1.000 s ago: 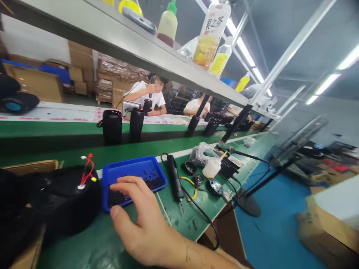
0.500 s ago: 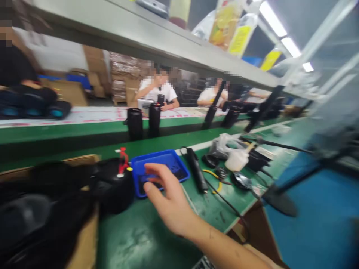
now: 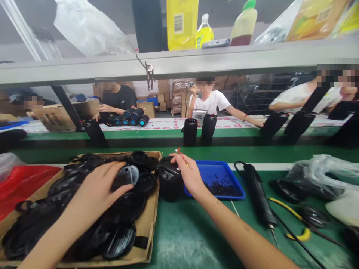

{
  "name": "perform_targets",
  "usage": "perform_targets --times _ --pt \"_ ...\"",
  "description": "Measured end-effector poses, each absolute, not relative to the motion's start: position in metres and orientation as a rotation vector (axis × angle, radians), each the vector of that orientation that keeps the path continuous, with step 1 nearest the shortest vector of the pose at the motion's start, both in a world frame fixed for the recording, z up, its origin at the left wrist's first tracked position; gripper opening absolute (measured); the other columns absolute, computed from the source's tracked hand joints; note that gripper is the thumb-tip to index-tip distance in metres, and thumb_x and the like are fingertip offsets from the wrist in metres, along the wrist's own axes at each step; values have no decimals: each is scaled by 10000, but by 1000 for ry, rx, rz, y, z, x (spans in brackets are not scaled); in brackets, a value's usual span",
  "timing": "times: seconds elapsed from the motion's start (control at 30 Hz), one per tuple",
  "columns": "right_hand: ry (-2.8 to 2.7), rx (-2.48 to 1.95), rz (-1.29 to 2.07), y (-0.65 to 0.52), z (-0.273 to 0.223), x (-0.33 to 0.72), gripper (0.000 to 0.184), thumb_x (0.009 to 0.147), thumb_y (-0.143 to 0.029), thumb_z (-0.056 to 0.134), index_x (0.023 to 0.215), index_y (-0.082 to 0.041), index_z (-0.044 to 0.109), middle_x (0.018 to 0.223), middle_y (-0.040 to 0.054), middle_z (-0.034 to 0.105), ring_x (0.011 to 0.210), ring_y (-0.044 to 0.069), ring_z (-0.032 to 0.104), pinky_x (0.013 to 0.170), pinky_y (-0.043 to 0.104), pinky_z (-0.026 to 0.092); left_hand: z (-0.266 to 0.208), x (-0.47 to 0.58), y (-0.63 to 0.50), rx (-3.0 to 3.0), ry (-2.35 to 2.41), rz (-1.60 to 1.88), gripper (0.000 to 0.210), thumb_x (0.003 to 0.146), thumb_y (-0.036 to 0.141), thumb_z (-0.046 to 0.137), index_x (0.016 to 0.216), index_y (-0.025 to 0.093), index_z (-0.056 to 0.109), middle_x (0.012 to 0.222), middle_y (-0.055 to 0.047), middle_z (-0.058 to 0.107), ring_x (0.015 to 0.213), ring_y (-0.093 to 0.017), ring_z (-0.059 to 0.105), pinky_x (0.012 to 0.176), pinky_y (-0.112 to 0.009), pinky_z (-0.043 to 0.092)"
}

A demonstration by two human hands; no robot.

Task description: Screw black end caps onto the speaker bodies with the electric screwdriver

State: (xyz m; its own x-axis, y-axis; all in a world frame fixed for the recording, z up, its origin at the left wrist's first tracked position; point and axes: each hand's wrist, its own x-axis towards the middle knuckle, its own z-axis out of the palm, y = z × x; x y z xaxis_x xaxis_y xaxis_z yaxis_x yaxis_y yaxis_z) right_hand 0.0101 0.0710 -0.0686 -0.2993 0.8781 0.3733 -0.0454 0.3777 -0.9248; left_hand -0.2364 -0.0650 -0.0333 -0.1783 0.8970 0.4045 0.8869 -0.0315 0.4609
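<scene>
My left hand (image 3: 97,186) is over a cardboard box (image 3: 153,220) of black round caps, its thumb and fingers closed around one round black cap (image 3: 131,174) with a shiny face. My right hand (image 3: 189,170) is at the top right of a black cylindrical speaker housing (image 3: 169,183) standing beside the box, with fingers bent over its rim. Red wires with a small white connector (image 3: 177,150) stick up at those fingertips. My right thumb is hidden. Just right of the housing lies a blue tray (image 3: 238,183) with small black screws.
A black electric screwdriver (image 3: 259,198), yellow-handled pliers (image 3: 298,235) and plastic bags (image 3: 331,172) lie on the right. Black housings (image 3: 190,132) stand along the far bench. Co-workers (image 3: 210,99) sit across. A shelf (image 3: 196,63) crosses overhead; a red bag (image 3: 22,183) is at left.
The view has swung left and levelled. My right hand has moved from above the blue tray to the black housing. My left hand has come into view at the caps.
</scene>
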Motion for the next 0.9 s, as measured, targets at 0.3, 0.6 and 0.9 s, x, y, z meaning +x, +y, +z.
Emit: perform_targets --times 0.3,0.6,0.9 --pt "-1805 -538 1447 39 -46 66 402 995 -513 600 964 -121 687 1087 79 682 1048 211 634 1028 428 479 -31 -241 -28 2090 2198 791 635 635 370 800 1212 215 586 1256 -117 582 1200 -355 581 1122 -537 417" --pt "-1665 -253 1865 55 -53 94 613 864 -422 764 1410 -209 582 1443 86 568 1396 228 498 1174 380 403 -32 -160 -43 1030 1771 1607 696 631 602 835 1258 369 643 1282 11 675 1269 -315 582 1180 -488 392" --pt "-1610 -341 1902 70 -52 68 327 852 -392 812 1017 -117 750 901 52 732 734 118 644 756 272 534 -9 -152 -3 893 1260 1584 699 595 355 940 1239 208 712 1015 -85 800 831 -198 760 738 -208 593"
